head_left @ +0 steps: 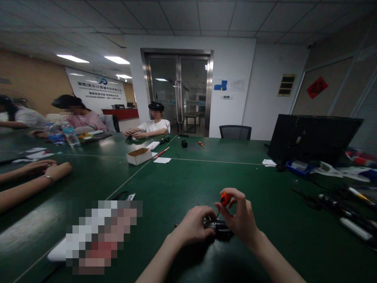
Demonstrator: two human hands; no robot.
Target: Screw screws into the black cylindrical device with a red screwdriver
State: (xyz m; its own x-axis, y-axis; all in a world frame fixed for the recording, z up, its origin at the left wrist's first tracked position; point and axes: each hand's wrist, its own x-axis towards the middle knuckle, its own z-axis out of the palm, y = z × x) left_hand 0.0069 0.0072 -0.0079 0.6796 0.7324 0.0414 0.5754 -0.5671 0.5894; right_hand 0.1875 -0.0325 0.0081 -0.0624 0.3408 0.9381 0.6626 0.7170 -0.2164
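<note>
Between the fingers of my right hand point(242, 214) is the orange-and-black handle of a small screwdriver point(225, 199). Its thin shaft points down to a dark, shiny device point(222, 228) on the table in front of me. I cannot make out what kind of device it is. My left hand point(196, 225) is closed around the device's left side and steadies it near the screwdriver's tip. The tip itself is too small and dark to see whether it sits in a screw.
A green table point(188, 181) spreads all around. Ahead are an open cardboard box point(139, 156), a black block point(184, 144) and another orange screwdriver point(201, 144). A monitor point(312, 139) and cables stand right. A co-worker's hands point(48, 169) rest left, near bottles point(70, 134).
</note>
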